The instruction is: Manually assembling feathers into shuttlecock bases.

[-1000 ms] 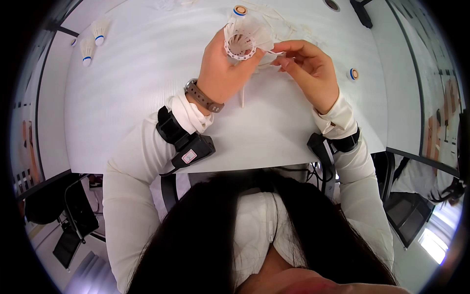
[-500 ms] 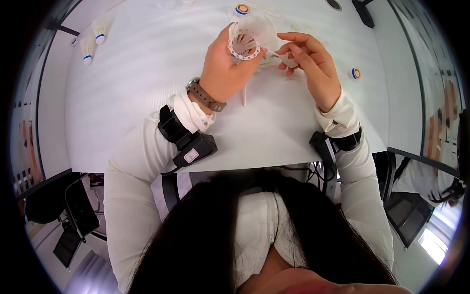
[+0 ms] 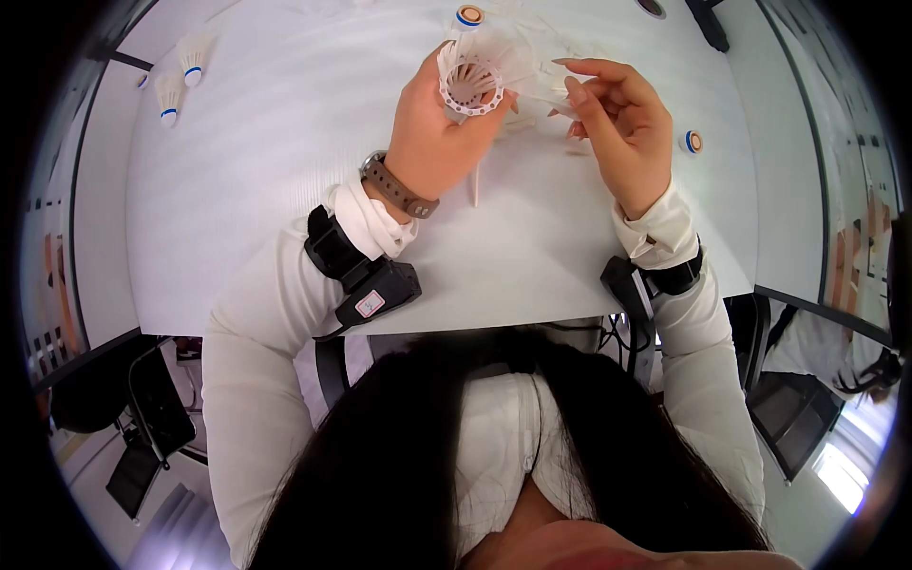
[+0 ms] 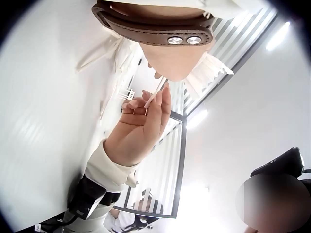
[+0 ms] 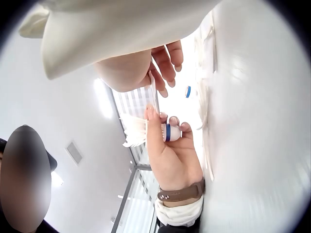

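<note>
My left hand [image 3: 427, 123] grips a white shuttlecock [image 3: 472, 87], its open skirt tilted up toward the head camera. In the right wrist view its cork end with a blue band [image 5: 168, 132] sits among the left fingers, feathers pointing the other way. Just to the right, my right hand [image 3: 622, 123] pinches a thin white feather [image 5: 153, 87] between thumb and fingers. That feather stretches from the right fingertips toward the left thumb. The left wrist view shows the right hand [image 4: 138, 126] from the palm side; the left palm hides much of the shuttlecock there.
Two whole shuttlecocks [image 3: 193, 62] lie at the table's upper left. One short blue-banded cork base [image 3: 468, 16] is beyond the left hand, another cork base [image 3: 693, 142] right of the right hand. Loose white feathers [image 5: 203, 104] lie on the table under the hands.
My right hand has moved right, away from the shuttlecock, with the feather in its fingers. The left hand keeps its grip and has hardly moved.
</note>
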A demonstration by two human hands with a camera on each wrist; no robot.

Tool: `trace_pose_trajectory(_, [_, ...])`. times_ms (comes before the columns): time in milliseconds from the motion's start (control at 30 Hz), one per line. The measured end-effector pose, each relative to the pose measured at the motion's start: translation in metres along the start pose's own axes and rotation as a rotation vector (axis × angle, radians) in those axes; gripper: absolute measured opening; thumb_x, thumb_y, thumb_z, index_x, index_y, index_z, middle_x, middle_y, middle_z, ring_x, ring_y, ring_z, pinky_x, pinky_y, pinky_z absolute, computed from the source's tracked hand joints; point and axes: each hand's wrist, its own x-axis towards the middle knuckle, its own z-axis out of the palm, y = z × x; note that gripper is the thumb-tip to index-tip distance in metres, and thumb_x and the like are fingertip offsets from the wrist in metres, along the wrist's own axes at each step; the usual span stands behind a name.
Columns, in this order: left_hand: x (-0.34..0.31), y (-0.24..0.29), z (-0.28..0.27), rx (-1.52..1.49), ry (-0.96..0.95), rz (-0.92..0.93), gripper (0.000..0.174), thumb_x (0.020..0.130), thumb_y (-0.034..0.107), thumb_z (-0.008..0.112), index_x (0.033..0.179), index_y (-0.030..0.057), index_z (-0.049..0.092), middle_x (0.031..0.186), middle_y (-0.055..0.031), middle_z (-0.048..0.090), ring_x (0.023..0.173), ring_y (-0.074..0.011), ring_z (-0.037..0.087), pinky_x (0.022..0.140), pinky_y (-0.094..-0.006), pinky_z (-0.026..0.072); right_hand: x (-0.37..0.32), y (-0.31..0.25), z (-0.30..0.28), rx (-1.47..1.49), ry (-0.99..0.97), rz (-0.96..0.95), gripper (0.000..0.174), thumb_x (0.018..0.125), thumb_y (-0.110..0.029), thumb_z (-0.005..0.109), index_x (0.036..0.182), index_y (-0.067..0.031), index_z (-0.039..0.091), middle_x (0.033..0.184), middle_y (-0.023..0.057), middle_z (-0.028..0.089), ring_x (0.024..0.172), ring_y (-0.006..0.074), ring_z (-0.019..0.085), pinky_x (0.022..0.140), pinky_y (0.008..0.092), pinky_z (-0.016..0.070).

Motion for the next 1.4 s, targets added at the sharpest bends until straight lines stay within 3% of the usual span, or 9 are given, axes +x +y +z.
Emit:
trace_pose_trajectory(267, [0.000, -0.002, 0.000, 0.019, 0.000, 0.038, 0.036, 0.086, 0.008, 0.074, 0.117, -0.0001, 0.058, 0.102, -0.0069, 0.069, 0.093, -0.0156, 0.065, 0.084, -0.0299, 0.0516, -0.001, -0.001, -0.001, 0.012, 0.019, -0.011, 0.019, 0.098, -0.003, 0.058, 0.116, -0.0012, 0.065, 0.087, 0.0019, 0.063, 0.077, 0.0083, 0.061, 0.066, 0.0230, 0.0515])
trace_pose_trajectory(633, [0.000, 0.002, 0.002, 0.044, 0.043, 0.035, 0.038, 0.087, 0.008, 0.075, 0.120, -0.0011, 0.057, 0.106, -0.0074, 0.068, 0.095, -0.0154, 0.066, 0.084, -0.0297, 0.0525, 0.000, -0.004, -0.003, 0.054, 0.070, 0.009, 0.018, 0.099, -0.007, 0.058, 0.114, -0.0010, 0.065, 0.084, 0.0010, 0.060, 0.068, 0.0067, 0.056, 0.063, 0.0228, 0.0480])
trace_pose_trajectory(833, [0.001, -0.002, 0.001, 0.005, 0.022, 0.002, 0.041, 0.088, 0.007, 0.074, 0.124, -0.0002, 0.055, 0.109, -0.0073, 0.068, 0.099, -0.0152, 0.066, 0.086, -0.0291, 0.0524, 0.000, -0.006, -0.004, 0.123, 0.044, 0.086, 0.030, 0.105, -0.024, 0.048, 0.115, -0.0017, 0.065, 0.089, 0.0028, 0.061, 0.067, 0.0080, 0.056, 0.060, 0.0216, 0.0426])
trace_pose_trajectory(867, [0.001, -0.002, 0.002, 0.005, 0.028, 0.002, 0.041, 0.089, 0.007, 0.074, 0.124, -0.0002, 0.055, 0.109, -0.0074, 0.068, 0.099, -0.0151, 0.066, 0.086, -0.0291, 0.0525, 0.000, -0.002, -0.004, 0.078, 0.022, 0.102, 0.041, 0.106, -0.033, 0.041, 0.112, -0.0019, 0.066, 0.088, 0.0042, 0.063, 0.067, 0.0089, 0.057, 0.060, 0.0215, 0.0424])
trace_pose_trajectory(967, [0.001, 0.001, 0.004, 0.004, 0.037, -0.002, 0.040, 0.089, 0.006, 0.073, 0.124, -0.0004, 0.055, 0.109, -0.0075, 0.068, 0.100, -0.0150, 0.066, 0.086, -0.0291, 0.0527, 0.000, -0.004, -0.008, 0.067, -0.135, 0.192, 0.049, 0.107, -0.039, 0.037, 0.105, -0.0004, 0.067, 0.083, 0.0061, 0.066, 0.066, 0.0102, 0.058, 0.060, 0.0225, 0.0426])
trace_pose_trajectory(1067, [0.001, 0.002, 0.003, 0.012, 0.040, -0.005, 0.040, 0.089, 0.006, 0.073, 0.124, -0.0005, 0.055, 0.109, -0.0073, 0.069, 0.098, -0.0149, 0.066, 0.086, -0.0292, 0.0528, 0.000, -0.004, -0.005, 0.095, -0.139, 0.238, 0.057, 0.106, -0.043, 0.034, 0.096, 0.0011, 0.068, 0.078, 0.0076, 0.067, 0.065, 0.0115, 0.058, 0.060, 0.0236, 0.0427])
trace_pose_trajectory(1267, [0.001, -0.001, 0.003, 0.028, 0.049, -0.006, 0.038, 0.089, 0.007, 0.074, 0.122, -0.0003, 0.056, 0.107, -0.0067, 0.069, 0.096, -0.0142, 0.066, 0.084, -0.0289, 0.0528, 0.002, 0.000, -0.012, 0.116, -0.212, 0.199, 0.059, 0.106, -0.045, 0.035, 0.088, 0.0018, 0.067, 0.074, 0.0074, 0.066, 0.064, 0.0124, 0.058, 0.059, 0.0249, 0.0426])
trace_pose_trajectory(1333, [0.002, 0.000, 0.004, 0.016, 0.052, -0.029, 0.038, 0.089, 0.007, 0.074, 0.121, -0.0003, 0.056, 0.107, -0.0066, 0.069, 0.096, -0.0139, 0.066, 0.084, -0.0288, 0.0526, 0.001, 0.002, -0.013, 0.164, -0.241, 0.225, 0.050, 0.105, -0.041, 0.043, 0.090, 0.0013, 0.067, 0.075, 0.0063, 0.066, 0.065, 0.0116, 0.058, 0.060, 0.0244, 0.0436])
trace_pose_trajectory(1400, [0.002, 0.001, 0.005, 0.050, 0.069, 0.011, 0.021, 0.094, 0.009, 0.069, 0.110, 0.0001, 0.059, 0.092, -0.0041, 0.068, 0.083, -0.0116, 0.064, 0.075, -0.0271, 0.0510, 0.001, 0.000, -0.010, 0.153, -0.241, 0.248, 0.040, 0.103, -0.035, 0.052, 0.093, 0.0006, 0.066, 0.077, 0.0050, 0.067, 0.066, 0.0105, 0.058, 0.061, 0.0238, 0.0446])
